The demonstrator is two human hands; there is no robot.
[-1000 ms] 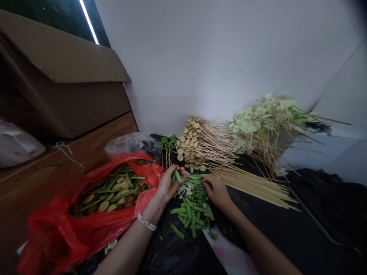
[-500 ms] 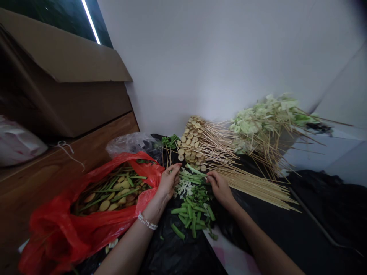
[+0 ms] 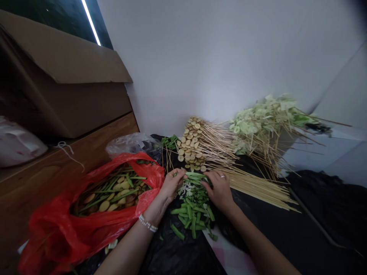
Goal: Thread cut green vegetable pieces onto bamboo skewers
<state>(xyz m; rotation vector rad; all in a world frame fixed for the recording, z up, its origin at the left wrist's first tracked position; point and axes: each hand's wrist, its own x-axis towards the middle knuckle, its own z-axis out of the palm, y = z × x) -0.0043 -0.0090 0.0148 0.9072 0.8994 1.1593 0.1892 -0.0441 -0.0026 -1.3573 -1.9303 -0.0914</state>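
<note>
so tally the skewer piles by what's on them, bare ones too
Round slices: 1
Pale green leaves: 1
Dark green bundles: 1, small
Bare skewers: 1
Total: 4 piles

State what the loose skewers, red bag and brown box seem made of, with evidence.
Loose skewers: probably bamboo or wood, matte; pale, straw-coloured, slender sticks.
Red bag: thin, glossy plastic; crinkled, catching light.
Brown box: apparently matte cardboard; stiff, folded flap.

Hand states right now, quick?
Left hand: fingers curled beside the green pods; grip can't be told.
Right hand: open, thumb apart from fingers, at the pods.
</note>
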